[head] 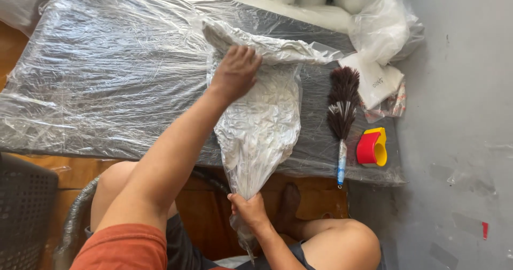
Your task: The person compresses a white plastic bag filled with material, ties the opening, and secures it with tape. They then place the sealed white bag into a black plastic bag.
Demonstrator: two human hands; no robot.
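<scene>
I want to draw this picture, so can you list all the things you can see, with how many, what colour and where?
table: one, dark, wrapped in clear plastic film, middle of the view
plastic bag with white filling: one, clear and white, lying on the table's near edge, its gathered end hanging off toward the person
feather duster: one, dark brown with a pale blue handle, on the table right of the bag
tape dispenser: one, red and yellow, beside the duster handle
white stuffed bags: several, far right corner
wall: grey, right side
basket: one, dark, bottom left
left hand: pressing flat on the bag's upper part
right hand: gripping the bag's gathered end
</scene>
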